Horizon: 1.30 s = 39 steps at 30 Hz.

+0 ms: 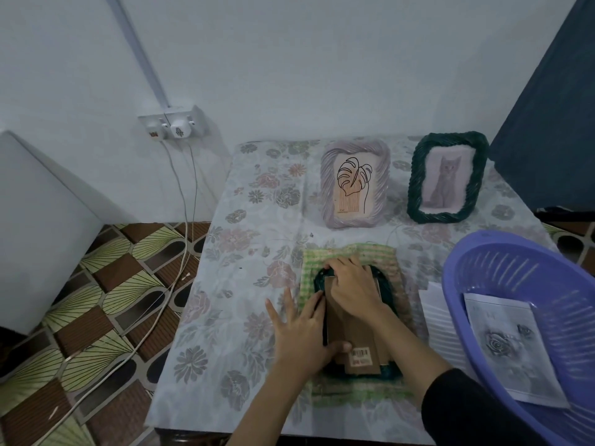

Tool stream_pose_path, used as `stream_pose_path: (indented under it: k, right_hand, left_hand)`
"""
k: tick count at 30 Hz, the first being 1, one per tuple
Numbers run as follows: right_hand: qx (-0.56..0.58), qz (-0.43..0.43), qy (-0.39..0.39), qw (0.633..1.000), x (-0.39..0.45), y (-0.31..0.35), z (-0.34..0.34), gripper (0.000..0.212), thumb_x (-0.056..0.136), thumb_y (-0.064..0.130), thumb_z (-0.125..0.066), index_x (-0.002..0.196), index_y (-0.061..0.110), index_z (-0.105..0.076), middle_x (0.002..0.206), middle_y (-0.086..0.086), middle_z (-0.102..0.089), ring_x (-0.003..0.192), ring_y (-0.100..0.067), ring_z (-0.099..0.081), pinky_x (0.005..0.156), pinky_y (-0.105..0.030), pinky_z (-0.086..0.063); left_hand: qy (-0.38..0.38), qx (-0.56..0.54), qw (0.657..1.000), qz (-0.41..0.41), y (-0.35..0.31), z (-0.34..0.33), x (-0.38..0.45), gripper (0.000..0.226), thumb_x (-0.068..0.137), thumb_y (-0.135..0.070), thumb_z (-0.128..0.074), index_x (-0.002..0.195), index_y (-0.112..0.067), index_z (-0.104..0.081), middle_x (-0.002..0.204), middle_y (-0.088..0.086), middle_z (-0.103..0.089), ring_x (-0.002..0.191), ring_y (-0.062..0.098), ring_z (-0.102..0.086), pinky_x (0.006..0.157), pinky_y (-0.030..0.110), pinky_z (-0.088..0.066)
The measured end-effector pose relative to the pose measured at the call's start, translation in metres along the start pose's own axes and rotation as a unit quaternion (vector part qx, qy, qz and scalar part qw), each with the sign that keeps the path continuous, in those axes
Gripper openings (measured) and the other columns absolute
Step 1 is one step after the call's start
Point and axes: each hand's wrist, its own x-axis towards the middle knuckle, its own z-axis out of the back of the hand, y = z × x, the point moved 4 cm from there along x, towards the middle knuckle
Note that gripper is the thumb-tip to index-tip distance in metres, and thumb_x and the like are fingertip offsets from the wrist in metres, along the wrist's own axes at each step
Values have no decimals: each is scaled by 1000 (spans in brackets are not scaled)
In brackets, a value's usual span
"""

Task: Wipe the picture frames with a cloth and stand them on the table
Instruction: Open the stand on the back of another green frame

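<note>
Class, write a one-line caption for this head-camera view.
Both hands work a face-down frame on a green cloth.
</note>
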Motion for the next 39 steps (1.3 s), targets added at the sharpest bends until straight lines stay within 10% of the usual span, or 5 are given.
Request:
stream_pose_path:
  k: [13,19,28,34,39]
  right_hand:
    - [-163,79,-101,978,-26,-5,14,35,62,12,-49,84,26,-73,94,0,-65,96,-21,-45,69,-39,-51]
    - [103,-211,-166,958,-99,-51,20,33,80,1,-58,113,0,-56,99,-18,-58,99,-32,-50,78,-37,-42]
    - [149,-265,-168,938,-119,-53,29,33,79,3,-63,57,11,-40,71,-9,-48,66,-19,-42,50,-24,-26]
    - [94,-51,-273,956,-127,24,70,19,80,20,-58,65,12,-50,69,-4,-51,70,-20,-45,63,-29,-36]
    - [256,29,-92,962,-113,81,66,27,97,27,-43,103,14,-66,99,4,-57,95,-7,-47,79,-14,-36]
  left_hand:
    - [22,2,1000,10,-2,4,-3,101,73,-83,-31,152,-24,-4,159,-12,2,143,38,14,94,68,25]
    - [34,6,999,21,-6,7,-9,96,76,-80,-24,151,-24,-3,159,-12,6,144,35,16,101,70,16]
    - [-7,-175,984,27,-40,8,-37,60,94,-20,-47,146,-38,-23,159,-1,-8,146,25,-5,115,53,-3]
    - [-62,-644,758,81,-30,44,-43,55,100,-38,-35,148,-24,-13,138,-6,-36,128,18,-41,96,26,-36]
    - [87,-799,583,119,27,43,-39,86,71,-86,-27,136,-34,-43,136,9,-52,121,34,-51,103,53,-39]
